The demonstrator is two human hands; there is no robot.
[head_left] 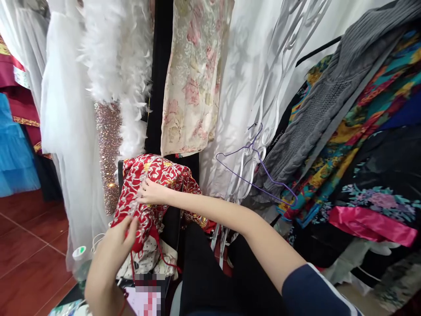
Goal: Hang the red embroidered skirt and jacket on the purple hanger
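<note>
A red garment [158, 169] with silver and gold embroidery lies bunched over a dark support in front of my knees. On top of it rests my right hand [151, 193], fingers spread and a little bent, the tips touching the embroidery. My left hand [120, 237] is at the garment's lower left edge, thumb apart from the fingers; some of its fingers are hidden. Thin red cords [162, 254] hang from the garment over a pale cloth [148, 256] with dark spots. A purple hanger [253, 175] hangs to the right of the garment.
White hangers [263, 109] hang against a white curtain. Floral cloth [194, 83] hangs ahead, a white tulle dress [70, 96] and feather boa [128, 79] at left. Clothes with a grey knit [305, 101] crowd the right. A bottle [80, 261] stands by my left arm.
</note>
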